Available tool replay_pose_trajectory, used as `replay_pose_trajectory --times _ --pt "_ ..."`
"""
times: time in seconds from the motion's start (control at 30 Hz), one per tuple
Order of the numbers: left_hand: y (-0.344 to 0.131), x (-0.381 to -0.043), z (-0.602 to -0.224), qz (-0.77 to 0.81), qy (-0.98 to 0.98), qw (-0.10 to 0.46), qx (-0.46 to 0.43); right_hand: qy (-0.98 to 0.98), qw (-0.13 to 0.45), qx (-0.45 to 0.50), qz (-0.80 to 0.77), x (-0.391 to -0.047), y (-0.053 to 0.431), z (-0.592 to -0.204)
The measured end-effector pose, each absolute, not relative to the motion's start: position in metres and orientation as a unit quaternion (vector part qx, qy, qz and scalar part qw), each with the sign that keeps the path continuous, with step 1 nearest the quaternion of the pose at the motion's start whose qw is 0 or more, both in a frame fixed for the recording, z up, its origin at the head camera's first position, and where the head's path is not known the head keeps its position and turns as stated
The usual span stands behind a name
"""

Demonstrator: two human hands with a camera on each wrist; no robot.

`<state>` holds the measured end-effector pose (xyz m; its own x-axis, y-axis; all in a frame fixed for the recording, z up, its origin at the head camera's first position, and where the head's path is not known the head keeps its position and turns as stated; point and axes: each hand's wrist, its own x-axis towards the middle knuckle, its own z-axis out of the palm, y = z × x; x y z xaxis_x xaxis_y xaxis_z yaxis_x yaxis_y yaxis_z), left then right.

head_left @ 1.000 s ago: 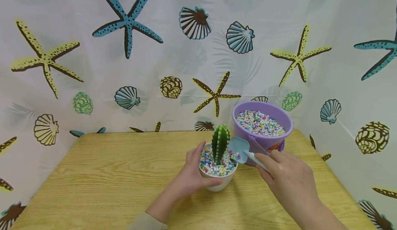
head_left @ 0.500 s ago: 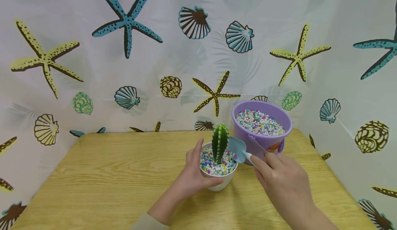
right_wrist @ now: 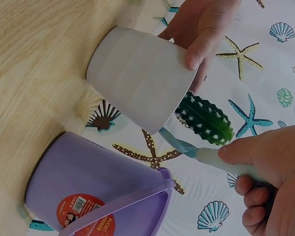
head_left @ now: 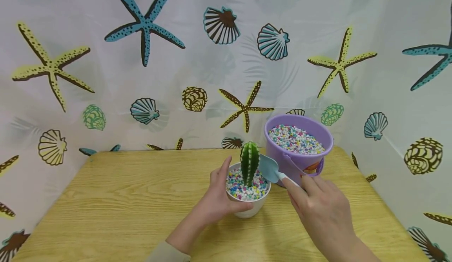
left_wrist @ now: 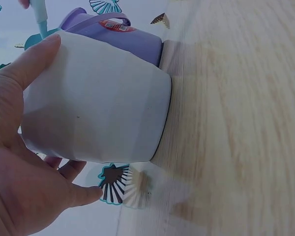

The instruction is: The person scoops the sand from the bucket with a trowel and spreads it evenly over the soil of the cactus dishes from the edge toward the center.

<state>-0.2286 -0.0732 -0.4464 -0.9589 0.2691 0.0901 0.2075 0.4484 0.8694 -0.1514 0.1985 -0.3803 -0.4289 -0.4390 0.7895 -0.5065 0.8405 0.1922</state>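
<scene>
A white pot [left_wrist: 98, 98] stands on the table, filled with colourful pellets [head_left: 243, 191] around an upright green cactus [head_left: 249, 164]. My left hand [head_left: 220, 203] holds the pot from its left side, thumb across the front near the rim and fingers around the far side. My right hand [head_left: 323, 211] grips the pale handle of a light blue toy shovel [head_left: 269, 168]. The shovel's blade tilts over the pot's right rim, close beside the cactus; no pellets show on it. In the right wrist view the shovel's neck [right_wrist: 187, 149] is at the pot's rim.
A purple bucket [head_left: 282, 160] of similar pellets [head_left: 294, 139] stands just behind and right of the pot, its handle [right_wrist: 123, 206] hanging down the side. The wooden table [head_left: 123, 199] meets a shell-and-starfish printed curtain [head_left: 169, 66] at the back and sides.
The shovel has moved left and tipped at the pot's rim; the pellets seen on its blade are gone from it. My right hand has shifted slightly left, while my left hand keeps its hold.
</scene>
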Motion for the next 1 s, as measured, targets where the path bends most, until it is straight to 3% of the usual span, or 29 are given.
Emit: replay_pose_trajectory --times 0.23,0.57,1.0 --pt "-0.071 -0.228 -0.446 0.506 0.851 0.031 0.136 -0.841 0.465 0.274 0.046 -0.151 0.2 -0.378" --pt "-0.074 -0.228 -0.444 0.496 0.853 0.036 0.158 -0.868 0.429 0.245 0.055 -0.149 0.212 -0.371" --pt "-0.073 -0.228 -0.442 0.498 0.854 0.059 0.137 -0.847 0.469 0.233 0.095 -0.153 0.23 -0.356"
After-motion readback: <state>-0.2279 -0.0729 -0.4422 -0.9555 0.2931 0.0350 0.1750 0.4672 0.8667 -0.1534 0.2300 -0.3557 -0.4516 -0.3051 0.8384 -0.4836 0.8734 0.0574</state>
